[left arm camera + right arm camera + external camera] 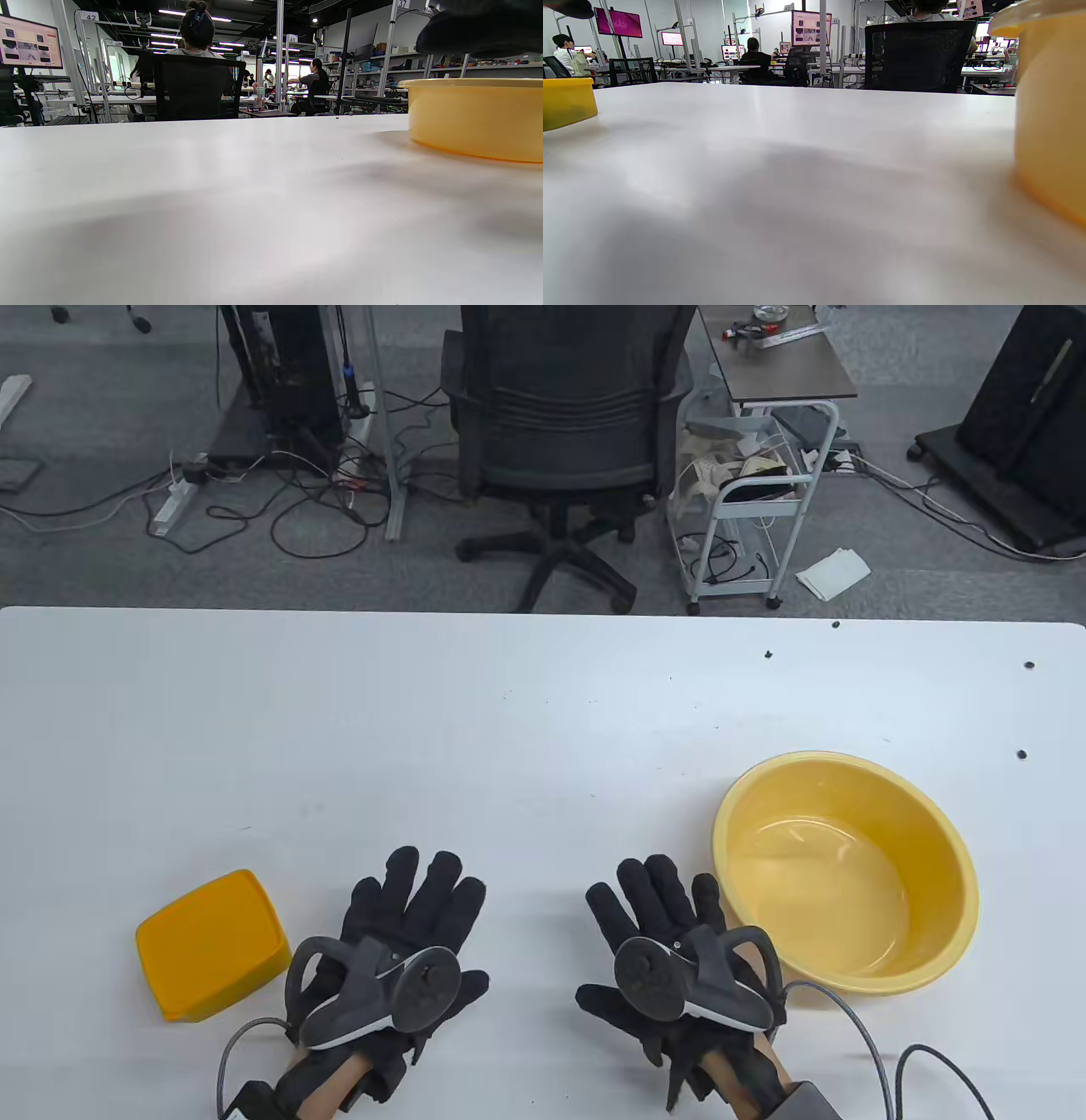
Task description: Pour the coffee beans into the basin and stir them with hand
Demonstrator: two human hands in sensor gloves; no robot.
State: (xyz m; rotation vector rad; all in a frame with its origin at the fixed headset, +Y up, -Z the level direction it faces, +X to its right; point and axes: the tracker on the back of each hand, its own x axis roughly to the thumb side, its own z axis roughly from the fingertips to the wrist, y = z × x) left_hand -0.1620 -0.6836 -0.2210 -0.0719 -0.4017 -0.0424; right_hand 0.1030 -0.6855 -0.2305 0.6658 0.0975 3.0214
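A yellow basin (848,872) stands on the white table at the right, and nothing lies in it. It shows again as basin wall (479,118) and basin edge (1052,118) in the wrist views. A closed yellow box (212,943) sits at the front left; its corner is the yellow box (566,103) in the right wrist view. My left hand (420,899) lies flat on the table, fingers straight, just right of the box. My right hand (657,891) lies flat too, its fingers close to the basin's left rim. Neither hand holds anything. No coffee beans are visible.
A few small dark specks (1022,753) dot the table's far right. Beyond the far edge stand a black office chair (564,432) and a white cart (751,500). Cables (874,1052) trail from my right wrist.
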